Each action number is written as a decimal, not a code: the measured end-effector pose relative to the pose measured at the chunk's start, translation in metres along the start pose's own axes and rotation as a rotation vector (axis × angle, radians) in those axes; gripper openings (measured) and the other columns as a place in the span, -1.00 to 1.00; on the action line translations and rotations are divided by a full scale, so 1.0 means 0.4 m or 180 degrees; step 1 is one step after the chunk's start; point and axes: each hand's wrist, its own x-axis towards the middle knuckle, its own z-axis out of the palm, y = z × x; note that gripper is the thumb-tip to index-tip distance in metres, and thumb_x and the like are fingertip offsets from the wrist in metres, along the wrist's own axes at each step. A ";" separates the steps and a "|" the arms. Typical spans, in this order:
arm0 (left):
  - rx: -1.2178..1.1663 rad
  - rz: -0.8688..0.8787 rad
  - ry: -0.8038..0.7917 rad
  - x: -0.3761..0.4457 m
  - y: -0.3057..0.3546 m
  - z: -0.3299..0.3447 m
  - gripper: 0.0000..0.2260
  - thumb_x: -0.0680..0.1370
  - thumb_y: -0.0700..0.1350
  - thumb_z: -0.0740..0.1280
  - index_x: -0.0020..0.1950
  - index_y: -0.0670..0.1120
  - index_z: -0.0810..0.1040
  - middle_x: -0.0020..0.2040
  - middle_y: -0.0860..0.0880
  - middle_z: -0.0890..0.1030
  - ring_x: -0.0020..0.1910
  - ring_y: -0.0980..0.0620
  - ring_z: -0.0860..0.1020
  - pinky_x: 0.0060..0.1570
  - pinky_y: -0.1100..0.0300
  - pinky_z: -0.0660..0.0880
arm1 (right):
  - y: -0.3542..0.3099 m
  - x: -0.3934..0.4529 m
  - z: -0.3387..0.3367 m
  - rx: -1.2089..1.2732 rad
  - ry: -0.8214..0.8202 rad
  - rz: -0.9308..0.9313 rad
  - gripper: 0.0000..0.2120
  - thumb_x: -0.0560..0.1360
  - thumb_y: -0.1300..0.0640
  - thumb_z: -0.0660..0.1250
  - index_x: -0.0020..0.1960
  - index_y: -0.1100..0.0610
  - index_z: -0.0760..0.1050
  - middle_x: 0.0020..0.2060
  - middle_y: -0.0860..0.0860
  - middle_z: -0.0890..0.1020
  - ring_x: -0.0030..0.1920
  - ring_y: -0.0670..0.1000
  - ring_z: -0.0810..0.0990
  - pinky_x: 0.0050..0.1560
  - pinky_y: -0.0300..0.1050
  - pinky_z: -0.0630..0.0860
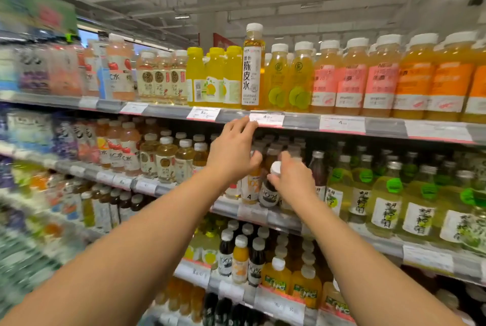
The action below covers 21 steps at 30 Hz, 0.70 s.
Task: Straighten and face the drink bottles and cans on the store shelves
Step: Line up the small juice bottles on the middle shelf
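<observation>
Two hands are raised below the shelf edge [302, 120]: a dark bottle [269, 190] is gripped at its cap by the right hand [293, 178]; the left hand [232, 149] is spread open, holding nothing.

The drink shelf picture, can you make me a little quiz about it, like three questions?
1. True or false: the right hand grips the white cap of a dark bottle on the second shelf.
2. Which stands tallest in the front row of the top shelf? A) a yellow-capped bottle B) the tall amber bottle C) an orange-label bottle
3. Fill in: the left hand reaches in just under the top shelf's ____ tags.

Key: 1 true; 2 B; 3 price.
</observation>
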 end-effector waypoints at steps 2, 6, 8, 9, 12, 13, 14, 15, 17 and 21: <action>0.0000 -0.0070 -0.0200 0.005 0.009 -0.018 -0.36 0.48 0.13 0.31 0.54 0.04 0.24 0.56 -0.02 0.30 0.50 -0.07 0.28 0.31 -0.11 0.47 | 0.007 -0.029 -0.006 0.0091 0.0003 -0.0147 -0.65 0.55 -0.05 0.43 0.24 0.08 0.46 0.07 0.11 0.65 0.09 0.22 0.64 0.03 0.08 0.60; 0.0048 -0.0162 -0.0489 0.016 0.029 -0.062 -0.35 0.46 0.14 0.31 0.52 0.03 0.28 0.51 -0.03 0.38 0.43 -0.10 0.37 0.27 -0.10 0.48 | 0.030 -0.083 -0.027 0.0428 0.0190 -0.0276 -0.71 0.56 0.04 0.44 0.23 0.10 0.51 0.13 0.09 0.65 0.13 0.19 0.62 0.09 0.03 0.53; 0.0063 -0.0202 -0.0589 0.026 0.036 -0.080 -0.39 0.47 0.13 0.31 0.49 0.02 0.32 0.44 -0.06 0.44 0.36 -0.12 0.43 0.23 -0.08 0.49 | 0.041 -0.103 -0.048 0.0604 0.0356 -0.0306 -0.67 0.56 0.06 0.44 0.28 0.11 0.51 0.17 0.08 0.64 0.15 0.17 0.61 0.13 0.05 0.51; 0.0074 -0.0224 -0.0624 0.031 0.040 -0.087 -0.41 0.48 0.13 0.32 0.48 0.01 0.33 0.42 -0.07 0.46 0.34 -0.13 0.44 0.22 -0.07 0.48 | 0.047 -0.111 -0.060 0.0673 0.0432 -0.0333 -0.66 0.56 0.06 0.44 0.29 0.10 0.50 0.18 0.08 0.64 0.15 0.16 0.61 0.14 0.06 0.52; 0.0011 -0.0211 -0.0627 0.037 0.042 -0.095 -0.43 0.48 0.11 0.33 0.47 0.00 0.37 0.40 -0.07 0.47 0.32 -0.12 0.46 0.18 -0.05 0.49 | 0.061 -0.131 -0.099 0.0800 0.0617 -0.0407 -0.68 0.55 0.08 0.46 0.25 0.09 0.49 0.14 0.06 0.64 0.09 0.13 0.61 0.10 0.04 0.54; -0.0030 -0.0191 -0.0591 0.035 0.039 -0.091 -0.42 0.48 0.11 0.33 0.47 0.00 0.37 0.41 -0.06 0.46 0.32 -0.12 0.45 0.16 -0.03 0.50 | 0.066 -0.138 -0.111 0.0843 0.0668 -0.0406 -0.69 0.54 0.09 0.47 0.24 0.08 0.50 0.12 0.05 0.64 0.08 0.12 0.61 0.09 0.04 0.55; -0.0071 -0.0169 -0.0545 0.031 0.034 -0.085 -0.42 0.48 0.11 0.33 0.48 0.00 0.36 0.42 -0.05 0.45 0.33 -0.10 0.44 0.13 -0.01 0.49 | 0.070 -0.146 -0.121 0.0895 0.0717 -0.0394 -0.69 0.54 0.10 0.47 0.23 0.08 0.50 0.11 0.04 0.64 0.07 0.11 0.61 0.08 0.04 0.56; -0.0120 -0.0150 -0.0490 0.026 0.028 -0.078 -0.42 0.48 0.10 0.33 0.48 0.01 0.35 0.43 -0.04 0.44 0.34 -0.10 0.42 0.10 0.02 0.48 | 0.074 -0.154 -0.131 0.0951 0.0764 -0.0378 -0.70 0.53 0.10 0.48 0.22 0.07 0.51 0.10 0.03 0.64 0.06 0.10 0.61 0.08 0.04 0.57; -0.0238 -0.0121 -0.0387 0.015 0.012 -0.059 -0.40 0.48 0.08 0.32 0.51 0.04 0.32 0.48 -0.01 0.39 0.40 -0.09 0.37 0.12 0.00 0.49 | 0.081 -0.168 -0.143 0.1005 0.0828 -0.0338 -0.72 0.53 0.09 0.48 0.20 0.05 0.51 0.08 0.00 0.64 0.03 0.07 0.60 0.05 0.00 0.57; -0.0416 0.0030 -0.0203 -0.011 -0.027 -0.013 -0.34 0.51 0.05 0.32 0.60 0.12 0.20 0.59 0.07 0.24 0.53 -0.07 0.19 0.32 -0.10 0.45 | 0.086 -0.181 -0.155 0.1165 0.1004 0.0016 -0.72 0.51 0.05 0.51 0.18 -0.03 0.53 -0.03 -0.13 0.58 -0.03 -0.09 0.54 -0.08 -0.25 0.50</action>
